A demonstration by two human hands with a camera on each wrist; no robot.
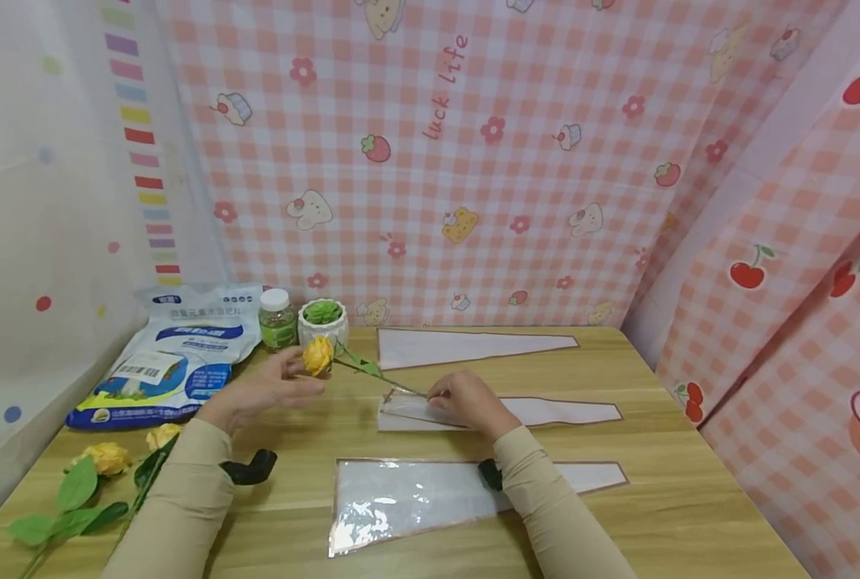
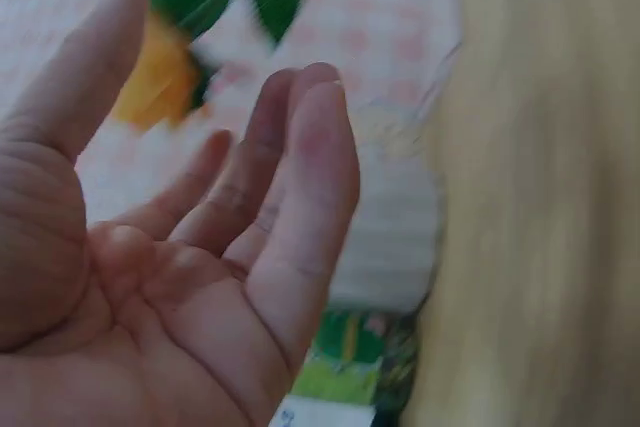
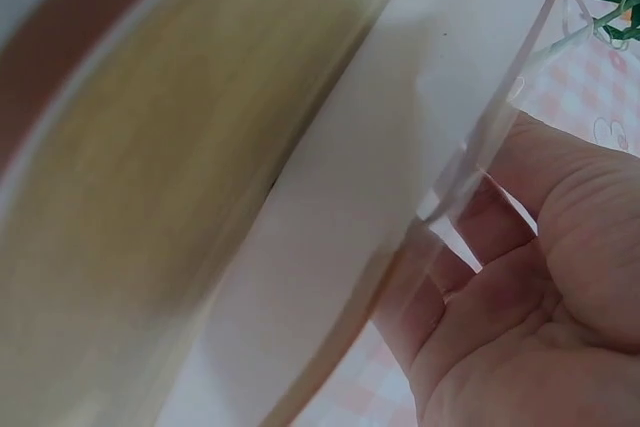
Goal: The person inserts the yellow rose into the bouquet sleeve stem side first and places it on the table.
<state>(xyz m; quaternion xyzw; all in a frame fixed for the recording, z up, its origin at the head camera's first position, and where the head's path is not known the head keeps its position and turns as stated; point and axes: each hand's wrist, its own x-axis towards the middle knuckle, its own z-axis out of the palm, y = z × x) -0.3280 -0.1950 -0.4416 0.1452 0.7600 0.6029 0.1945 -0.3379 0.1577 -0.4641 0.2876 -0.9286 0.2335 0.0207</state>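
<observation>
Over the bench [image 1: 690, 507], the right hand [image 1: 468, 404] pinched a yellow rose [image 1: 319, 356] by its stem [image 1: 401, 387] at a plastic sleeve [image 1: 567, 411], the left hand [image 1: 271, 392] (loosely spread) near; apparent sleeving next needed careful guiding.

the premises present as a curtained tabletop work corner, homelike in character; whether house or studio cannot be determined. evidence comprises pink gingham cloth [image 1: 473, 177] with cartoon prints behind a wood-grain table [image 1: 676, 482] bearing yellow roses [image 1: 110, 458], flat sleeves [image 1: 408, 498] and a potted plant [image 1: 323, 330].
</observation>
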